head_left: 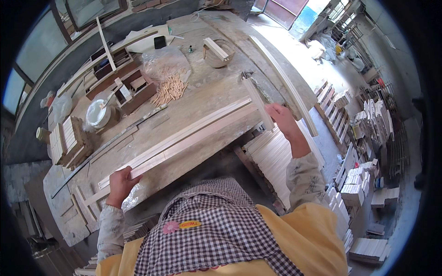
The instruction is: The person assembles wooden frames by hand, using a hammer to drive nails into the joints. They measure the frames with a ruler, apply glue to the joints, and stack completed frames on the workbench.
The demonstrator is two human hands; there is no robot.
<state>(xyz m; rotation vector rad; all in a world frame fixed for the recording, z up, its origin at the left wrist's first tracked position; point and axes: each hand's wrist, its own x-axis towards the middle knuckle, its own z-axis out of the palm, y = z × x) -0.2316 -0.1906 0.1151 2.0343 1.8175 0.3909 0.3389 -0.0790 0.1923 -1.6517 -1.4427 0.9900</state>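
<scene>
Long pale wooden strips lie side by side, slanting across the worktable in front of me. At their near left end, my left hand is closed around the wood, thumb on top. A short wooden crosspiece stands across the far right end of the strips. My right hand pinches this crosspiece near its lower end; some of its fingertips are hidden behind the wood. Beyond the crosspiece, a metal fitting shows on the table.
Wooden pegs lie in a heap beside a divided wooden box. A white tub and stacked wood blocks stand at left. Behind are a round container and a phone. More strips are stacked below my right forearm.
</scene>
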